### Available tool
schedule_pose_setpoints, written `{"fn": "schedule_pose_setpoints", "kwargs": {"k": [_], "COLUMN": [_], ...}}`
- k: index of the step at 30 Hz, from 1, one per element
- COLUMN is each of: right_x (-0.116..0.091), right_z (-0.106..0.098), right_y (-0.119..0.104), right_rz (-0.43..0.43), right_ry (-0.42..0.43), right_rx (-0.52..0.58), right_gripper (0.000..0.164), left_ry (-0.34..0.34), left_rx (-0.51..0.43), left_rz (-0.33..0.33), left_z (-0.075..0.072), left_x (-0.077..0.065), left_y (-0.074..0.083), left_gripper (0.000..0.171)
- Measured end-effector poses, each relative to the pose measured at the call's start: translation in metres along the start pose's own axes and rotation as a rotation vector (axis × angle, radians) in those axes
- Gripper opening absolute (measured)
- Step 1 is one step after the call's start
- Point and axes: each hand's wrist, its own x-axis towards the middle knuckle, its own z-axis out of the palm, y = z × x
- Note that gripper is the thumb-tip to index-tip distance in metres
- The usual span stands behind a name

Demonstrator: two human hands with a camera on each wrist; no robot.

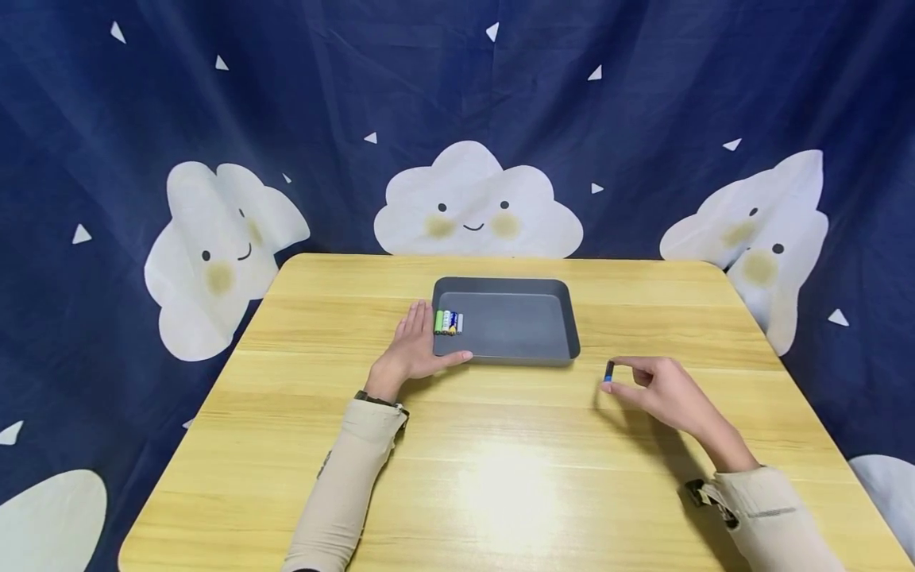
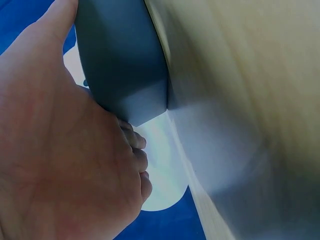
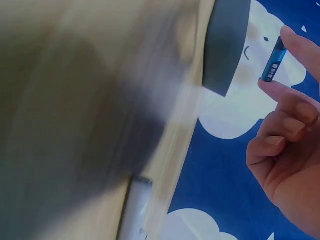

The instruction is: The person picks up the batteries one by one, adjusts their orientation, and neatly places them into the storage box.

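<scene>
Resting straight-fingered at the left end of a grey tray (image 1: 515, 326), the left hand (image 1: 415, 349) appears in the head view with its thumb spread along the near rim, gripping nothing. Inside the tray by that end, three batteries (image 1: 446, 321) stand in a row, with a fourth pale piece (image 1: 461, 323) too small to make out. The right hand (image 1: 668, 389) pinches one dark-and-blue battery (image 1: 609, 371) between thumb and forefinger, just a battery's width apart, to the right of the tray over the one table (image 1: 500, 445). Two sleeves (image 1: 346, 477) are cut off below; five clouds (image 1: 477, 202) show on the curtain (image 1: 322, 103), two cropped. From the left wrist, the palm partly hides the fingers and the tray is cut off above. From the right wrist, the pinched battery's print is unreadable, the tray is cropped, and one silvery object (image 3: 135, 210) below is cut off, unidentifiable.
</scene>
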Motion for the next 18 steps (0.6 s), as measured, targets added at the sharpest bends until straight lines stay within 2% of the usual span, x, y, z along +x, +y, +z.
{"fn": "schedule_pose_setpoints", "kwargs": {"k": [9,18], "right_x": [0.019,0.048], "right_z": [0.0,0.005], "right_y": [-0.01,-0.027], "right_rz": [-0.039,-0.061], "right_ry": [0.044,0.062], "right_rx": [0.116,0.219], "right_gripper": [0.048,0.047], "left_ry": [-0.007,-0.005], "left_rx": [-0.011,-0.003], "left_rz": [0.007,0.001], "left_z": [-0.001,-0.001], "left_x": [-0.001,0.001], "left_y": [0.001,0.0], "left_gripper": [0.13,0.132]}}
